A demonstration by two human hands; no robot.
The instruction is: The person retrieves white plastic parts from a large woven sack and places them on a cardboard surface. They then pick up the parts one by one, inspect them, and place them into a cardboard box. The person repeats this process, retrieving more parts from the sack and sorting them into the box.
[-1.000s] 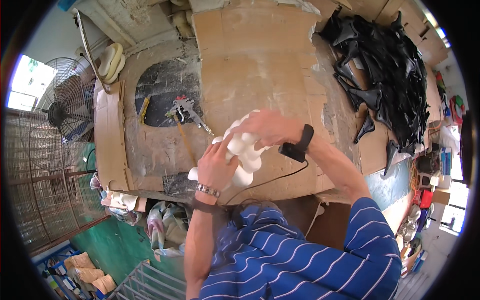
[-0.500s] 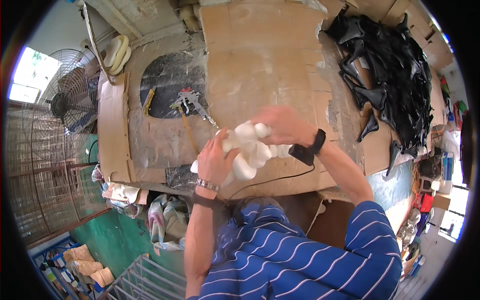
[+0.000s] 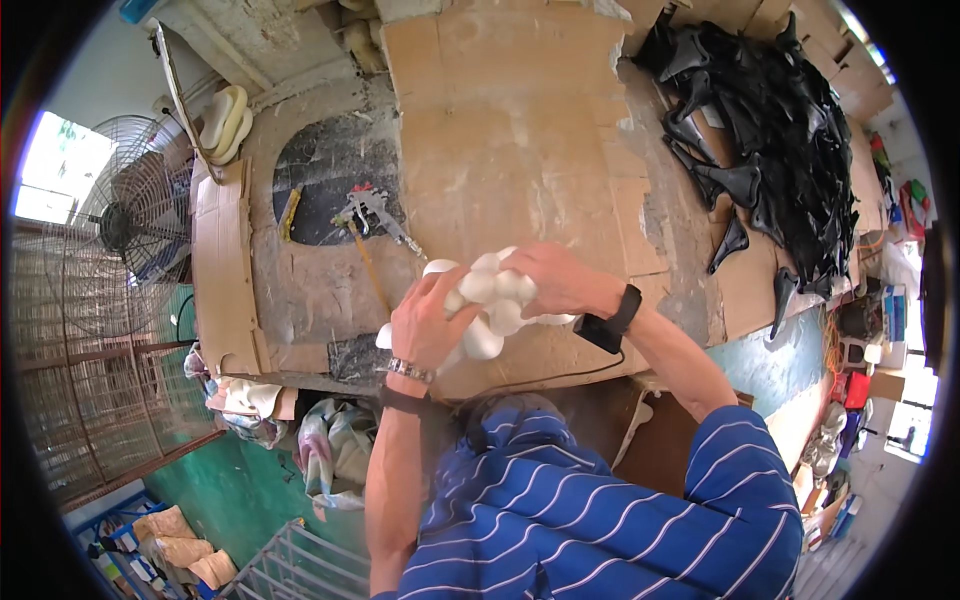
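A bundle of several white shoe soles is held over the front edge of a cardboard-covered workbench. My left hand grips the bundle from the left, a metal bracelet on its wrist. My right hand covers the bundle from the upper right, with a black band on its wrist. Parts of the soles are hidden under both hands.
A spray gun and a yellow-handled tool lie on the dark stained patch at the left. A heap of black shoe parts fills the bench's right. A standing fan is at the left, rags below the bench.
Both hands have kept hold of the white soles, shifting them slightly; the view has tilted a little, so the bench sits lower and more to the right in the picture.
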